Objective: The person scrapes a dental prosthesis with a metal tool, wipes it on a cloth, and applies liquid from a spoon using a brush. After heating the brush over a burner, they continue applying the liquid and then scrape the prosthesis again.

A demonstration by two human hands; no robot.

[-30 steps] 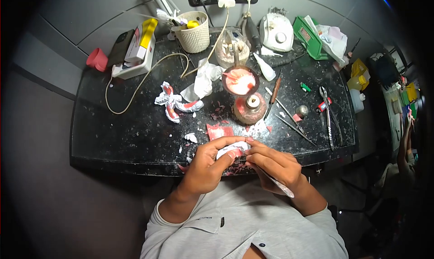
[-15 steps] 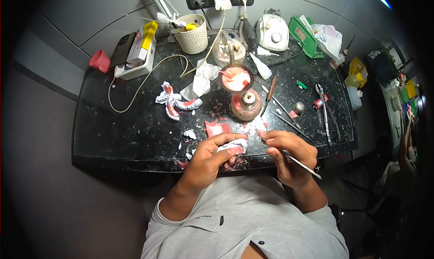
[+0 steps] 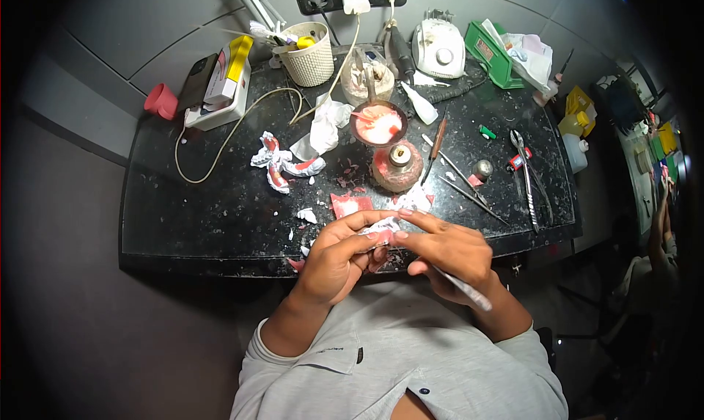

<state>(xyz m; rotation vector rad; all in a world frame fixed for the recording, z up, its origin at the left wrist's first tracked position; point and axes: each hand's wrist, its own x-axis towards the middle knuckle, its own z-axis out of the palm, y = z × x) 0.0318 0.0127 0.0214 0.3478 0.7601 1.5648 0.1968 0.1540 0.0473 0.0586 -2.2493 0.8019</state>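
My left hand [image 3: 331,264] is closed around a small white plaster cast with pink wax [image 3: 384,228], held above the front edge of the bench. My right hand [image 3: 456,253] has its fingertips on the cast's right end. A slim metal carving tool [image 3: 469,293] is tucked in my right palm, its handle slanting down to the right and slightly blurred; the tool's working end is hidden. Just beyond my fingers lies a pink wax sheet [image 3: 350,204]. Behind it stands a spirit burner [image 3: 396,172], with a pan of melted pink wax [image 3: 378,124] above it.
More plaster casts with pink wax [image 3: 277,163] lie to the left. On the right are a brown-handled knife [image 3: 438,141], metal tools [image 3: 477,200], pliers [image 3: 525,178] and a red lighter [image 3: 518,159]. A wicker basket [image 3: 312,64] and a white control unit [image 3: 440,49] stand behind.
My right hand has moved left, bringing its fingertips onto the cast. The tool has turned back into the palm, its handle end now lower and further left. My left hand has barely moved.
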